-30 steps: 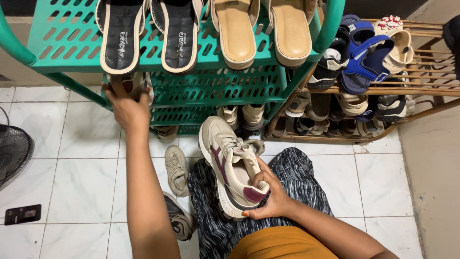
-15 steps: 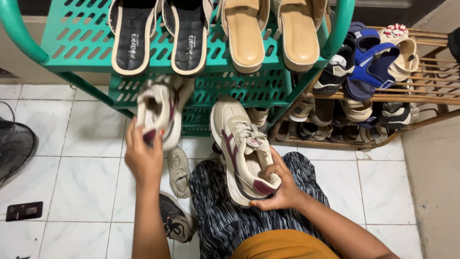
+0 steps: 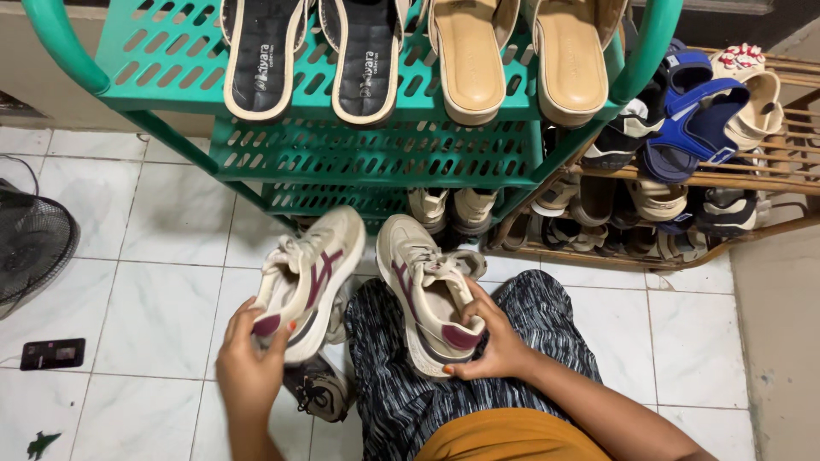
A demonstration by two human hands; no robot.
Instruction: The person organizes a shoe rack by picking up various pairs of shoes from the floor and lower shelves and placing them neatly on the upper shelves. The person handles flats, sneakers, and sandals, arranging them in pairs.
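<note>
The left hand (image 3: 249,363) grips the heel of a cream sneaker with maroon stripes (image 3: 306,280), fingers curled around its back, holding it above the white tiled floor (image 3: 154,316) just in front of the green plastic rack (image 3: 376,154). The right hand (image 3: 491,341) holds the matching sneaker (image 3: 427,290) by its heel, thumb hooked inside the opening and fingers pressed under the sole; this shoe rests on the person's patterned lap (image 3: 530,324), toe pointing at the rack's lowest shelf. The two sneakers lie side by side, slightly apart, toes close to the rack's front edge.

Under the left sneaker a dark shoe (image 3: 320,388) and a pale one, mostly hidden, lie on the floor against the knee. The floor left of the left hand is open tile up to a small dark phone (image 3: 53,353) and a black fan grille (image 3: 30,248) at the left edge. To the right stands a wooden rack (image 3: 769,171) crowded with sandals; tile lies bare in front of it. Flat sandals (image 3: 367,60) line the green rack's top shelf.
</note>
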